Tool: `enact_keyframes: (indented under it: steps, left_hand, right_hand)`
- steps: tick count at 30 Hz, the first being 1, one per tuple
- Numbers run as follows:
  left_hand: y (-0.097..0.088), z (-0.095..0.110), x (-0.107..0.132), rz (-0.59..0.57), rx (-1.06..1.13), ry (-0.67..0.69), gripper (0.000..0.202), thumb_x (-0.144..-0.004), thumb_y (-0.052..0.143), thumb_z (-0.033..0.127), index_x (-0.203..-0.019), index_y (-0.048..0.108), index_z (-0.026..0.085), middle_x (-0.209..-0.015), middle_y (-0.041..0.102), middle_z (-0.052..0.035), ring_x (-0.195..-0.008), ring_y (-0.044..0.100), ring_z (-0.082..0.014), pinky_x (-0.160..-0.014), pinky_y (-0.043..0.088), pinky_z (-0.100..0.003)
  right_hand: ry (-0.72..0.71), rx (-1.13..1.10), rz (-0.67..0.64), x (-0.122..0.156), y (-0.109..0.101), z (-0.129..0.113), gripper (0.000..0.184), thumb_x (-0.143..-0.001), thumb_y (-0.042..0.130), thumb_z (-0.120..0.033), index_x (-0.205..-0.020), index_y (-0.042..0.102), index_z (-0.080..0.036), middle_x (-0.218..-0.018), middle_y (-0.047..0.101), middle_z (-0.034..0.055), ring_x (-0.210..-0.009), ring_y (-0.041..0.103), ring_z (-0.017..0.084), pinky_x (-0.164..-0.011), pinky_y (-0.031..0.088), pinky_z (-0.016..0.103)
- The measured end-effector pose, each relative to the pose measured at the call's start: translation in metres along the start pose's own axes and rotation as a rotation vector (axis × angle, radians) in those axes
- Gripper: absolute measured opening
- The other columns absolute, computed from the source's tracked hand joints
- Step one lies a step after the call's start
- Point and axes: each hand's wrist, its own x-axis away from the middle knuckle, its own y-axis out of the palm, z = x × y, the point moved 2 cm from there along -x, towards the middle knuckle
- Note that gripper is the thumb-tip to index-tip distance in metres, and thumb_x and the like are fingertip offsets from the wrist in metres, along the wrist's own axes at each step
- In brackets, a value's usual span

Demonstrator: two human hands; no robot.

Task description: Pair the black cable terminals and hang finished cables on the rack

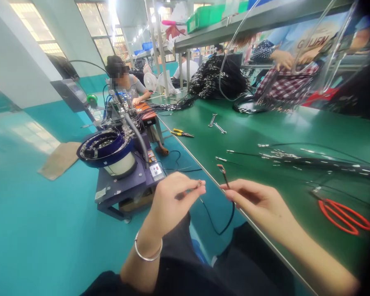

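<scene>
Left hand [172, 201], right hand [255, 205] pinching thin black cable [212, 224]

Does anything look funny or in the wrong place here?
Yes, a flat piece of cardboard lies on the teal floor beside the machine. It looks odd because it seems dropped there, away from the bench.

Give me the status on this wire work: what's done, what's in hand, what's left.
Looks done: a bunch of black wires with metal terminals lies on the green bench. In hand: the left hand pinches one end of a thin black wire, and the right hand holds a reddish-tipped wire end. Left: a large heap of wires sits further along; whether it needs work cannot be told.
</scene>
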Motion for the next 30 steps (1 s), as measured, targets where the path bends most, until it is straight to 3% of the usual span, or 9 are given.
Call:
enact_keyframes:
  steps: [5,8,15,30]
  left_hand:
    - [0.011,0.000,0.005,-0.017,0.366,-0.437,0.018,-0.074,0.082,0.026,-0.064,0.072,0.015,-0.075,0.074,-0.0047,-0.057,0.065,-0.0116,-0.050,0.056,-0.019]
    - [0.020,-0.002,0.006,-0.019,0.576,-0.575,0.015,-0.068,0.086,0.024,-0.068,0.074,0.014,-0.070,0.072,-0.0034,-0.054,0.066,-0.0115,-0.046,0.055,-0.016]
    - [0.025,-0.002,0.009,-0.048,0.749,-0.623,0.015,-0.069,0.086,0.024,-0.073,0.076,0.014,-0.067,0.072,-0.0039,-0.054,0.068,-0.0133,-0.043,0.056,-0.016]
    - [0.027,0.003,0.012,-0.057,0.663,-0.643,0.021,-0.073,0.083,0.031,-0.077,0.076,0.012,-0.073,0.074,-0.0087,-0.052,0.068,-0.0148,-0.041,0.055,-0.017]
  right_hand:
    - [0.106,-0.119,-0.093,0.004,0.008,-0.005,0.034,-0.074,0.077,-0.049,-0.069,0.069,-0.016,-0.062,0.061,0.0030,-0.057,0.053,0.012,-0.053,0.044,0.021]
    - [0.177,-0.196,-0.212,0.009,0.013,-0.010,0.031,-0.072,0.081,-0.043,-0.065,0.069,-0.015,-0.059,0.060,0.0023,-0.055,0.053,0.011,-0.052,0.045,0.020]
    - [0.274,-0.264,-0.294,0.020,0.017,-0.020,0.025,-0.069,0.084,-0.036,-0.064,0.072,-0.015,-0.057,0.063,0.0021,-0.052,0.053,0.009,-0.050,0.046,0.016]
    - [0.282,-0.194,-0.390,0.022,0.019,-0.020,0.031,-0.070,0.081,-0.045,-0.063,0.070,-0.017,-0.054,0.062,0.0026,-0.049,0.055,0.013,-0.049,0.048,0.023]
